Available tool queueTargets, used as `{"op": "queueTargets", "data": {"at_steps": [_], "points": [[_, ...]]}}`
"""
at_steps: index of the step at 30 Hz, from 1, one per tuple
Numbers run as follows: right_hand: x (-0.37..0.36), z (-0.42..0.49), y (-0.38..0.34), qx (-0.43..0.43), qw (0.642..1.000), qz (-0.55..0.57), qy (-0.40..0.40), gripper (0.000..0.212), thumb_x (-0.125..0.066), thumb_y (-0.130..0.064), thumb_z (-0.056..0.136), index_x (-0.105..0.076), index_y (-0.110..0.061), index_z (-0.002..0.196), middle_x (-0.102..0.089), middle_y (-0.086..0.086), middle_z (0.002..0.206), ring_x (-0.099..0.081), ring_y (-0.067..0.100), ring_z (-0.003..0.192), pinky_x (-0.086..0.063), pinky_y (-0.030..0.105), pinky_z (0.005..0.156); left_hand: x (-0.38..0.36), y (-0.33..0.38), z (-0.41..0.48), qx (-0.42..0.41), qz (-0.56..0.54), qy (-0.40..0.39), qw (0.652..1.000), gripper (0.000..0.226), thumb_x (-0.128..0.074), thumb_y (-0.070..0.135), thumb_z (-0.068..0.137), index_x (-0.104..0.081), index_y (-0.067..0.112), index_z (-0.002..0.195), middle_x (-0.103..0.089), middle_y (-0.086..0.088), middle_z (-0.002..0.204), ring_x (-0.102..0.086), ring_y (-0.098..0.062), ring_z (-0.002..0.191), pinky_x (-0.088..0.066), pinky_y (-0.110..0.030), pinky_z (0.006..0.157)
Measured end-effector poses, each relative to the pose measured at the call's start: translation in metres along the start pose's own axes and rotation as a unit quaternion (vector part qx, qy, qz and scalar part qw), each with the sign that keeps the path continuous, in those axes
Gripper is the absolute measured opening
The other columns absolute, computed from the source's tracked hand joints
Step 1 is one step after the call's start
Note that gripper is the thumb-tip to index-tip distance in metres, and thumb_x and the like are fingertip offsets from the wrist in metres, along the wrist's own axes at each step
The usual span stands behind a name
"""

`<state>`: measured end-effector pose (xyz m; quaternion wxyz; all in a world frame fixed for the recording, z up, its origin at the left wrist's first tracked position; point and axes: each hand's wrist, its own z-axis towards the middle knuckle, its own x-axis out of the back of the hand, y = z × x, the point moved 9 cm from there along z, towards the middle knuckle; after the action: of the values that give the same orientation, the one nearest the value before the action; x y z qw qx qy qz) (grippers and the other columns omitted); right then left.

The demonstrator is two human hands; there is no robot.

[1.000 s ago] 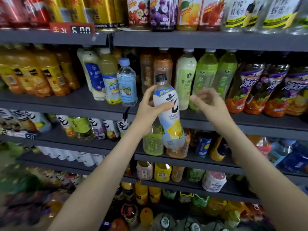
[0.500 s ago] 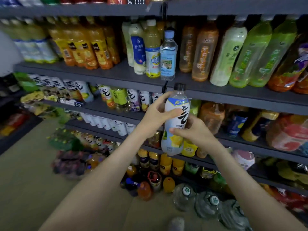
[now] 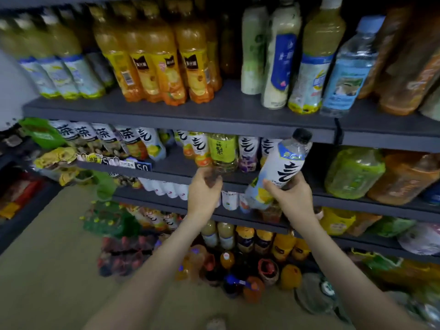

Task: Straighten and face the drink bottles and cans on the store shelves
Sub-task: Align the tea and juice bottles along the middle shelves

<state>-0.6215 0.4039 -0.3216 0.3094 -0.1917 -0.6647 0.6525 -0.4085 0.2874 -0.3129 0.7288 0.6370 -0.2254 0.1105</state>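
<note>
Right hand (image 3: 289, 196) grips the tilted white bottle (image 3: 283, 167) — left hand (image 3: 204, 189) at the green-label bottle (image 3: 222, 151), grasp too blurred to tell.

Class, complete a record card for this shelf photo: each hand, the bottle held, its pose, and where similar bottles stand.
Right hand: grips the white lemon-drink bottle near its base
Bottle pose: tilted, black cap up and right, held in the air
Left hand: at the dark shelf edge, just below the green tea bottle; grip too blurred to tell
Similar bottles: white-labelled row standing on that shelf
</note>
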Motion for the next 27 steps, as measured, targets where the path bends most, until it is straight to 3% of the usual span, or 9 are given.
{"op": "queueTargets", "data": {"at_steps": [2,5,7,9,12,16,20,27], "points": [[-0.023,0.003,0.006,-0.007,0.999,0.013,0.043,0.044,-0.079,-0.013,0.075,-0.055,-0.014,0.113,-0.066,-0.008,0.102,-0.061,-0.008,0.084,-0.050,0.010,0.074,0.010,-0.021,0.027,-0.015,0.047,0.025,0.998,0.030,-0.060,0.024,0.091,-0.051,0.016,0.118,-0.058,-0.002,0.117,-0.058,-0.018,0.104,-0.048,-0.031,0.082],[-0.048,0.004,0.019,-0.009,0.996,0.025,0.081,0.045,-0.076,-0.007,0.077,-0.051,-0.018,0.113,-0.059,-0.019,0.101,-0.057,-0.021,0.083,-0.047,0.004,0.072,0.004,-0.034,0.056,-0.035,0.074,0.022,0.996,0.044,-0.059,0.027,0.091,-0.043,0.016,0.130,-0.048,-0.004,0.128,-0.054,-0.020,0.109,-0.045,-0.028,0.077],[-0.054,0.002,0.022,-0.001,0.995,0.032,0.098,0.046,-0.075,-0.004,0.078,-0.050,-0.017,0.115,-0.059,-0.018,0.104,-0.055,-0.023,0.085,-0.044,0.001,0.072,-0.005,-0.030,0.064,-0.060,0.078,0.023,0.995,0.051,-0.059,0.028,0.091,-0.037,0.016,0.136,-0.041,-0.005,0.134,-0.048,-0.022,0.116,-0.042,-0.027,0.080],[-0.060,0.004,0.028,0.008,0.992,0.019,0.121,0.047,-0.075,-0.005,0.078,-0.048,-0.019,0.114,-0.057,-0.021,0.105,-0.054,-0.024,0.087,-0.042,0.000,0.071,-0.020,-0.024,0.075,-0.112,0.078,0.026,0.990,0.060,-0.063,0.027,0.089,-0.034,0.010,0.139,-0.037,-0.010,0.137,-0.039,-0.025,0.126,-0.040,-0.029,0.092],[-0.069,0.013,0.038,0.028,0.988,0.019,0.154,0.047,-0.076,-0.002,0.076,-0.049,-0.017,0.111,-0.058,-0.019,0.103,-0.056,-0.021,0.088,-0.042,0.001,0.072,-0.036,-0.021,0.091,-0.163,0.092,0.075,0.979,0.076,-0.071,0.025,0.081,-0.032,0.000,0.141,-0.036,-0.019,0.139,-0.030,-0.030,0.129,-0.033,-0.041,0.107],[-0.080,0.021,0.056,0.062,0.983,0.025,0.173,0.050,-0.078,-0.005,0.075,-0.051,-0.017,0.114,-0.061,-0.015,0.106,-0.059,-0.013,0.093,-0.046,0.006,0.076,-0.054,-0.012,0.104,-0.221,0.117,0.157,0.956,0.089,-0.074,0.037,0.073,-0.032,-0.004,0.140,-0.037,-0.024,0.140,-0.031,-0.034,0.129,-0.022,-0.040,0.108],[-0.080,0.025,0.063,0.113,0.972,0.067,0.195,0.051,-0.077,-0.004,0.075,-0.050,-0.019,0.116,-0.062,-0.013,0.109,-0.060,-0.010,0.096,-0.046,0.008,0.078,-0.064,-0.006,0.115,-0.190,0.103,0.224,0.950,0.103,-0.078,0.051,0.063,-0.034,-0.003,0.139,-0.040,-0.023,0.136,-0.032,-0.034,0.122,-0.021,-0.041,0.102],[-0.074,0.029,0.074,0.145,0.967,0.093,0.188,0.061,-0.076,-0.008,0.077,-0.047,-0.010,0.131,-0.060,-0.012,0.116,-0.058,-0.011,0.100,-0.045,0.005,0.079,-0.060,-0.008,0.122,-0.173,0.039,0.268,0.947,0.092,-0.085,0.035,0.054,-0.044,-0.003,0.127,-0.043,-0.022,0.127,-0.040,-0.038,0.115,-0.029,-0.044,0.099]]}}
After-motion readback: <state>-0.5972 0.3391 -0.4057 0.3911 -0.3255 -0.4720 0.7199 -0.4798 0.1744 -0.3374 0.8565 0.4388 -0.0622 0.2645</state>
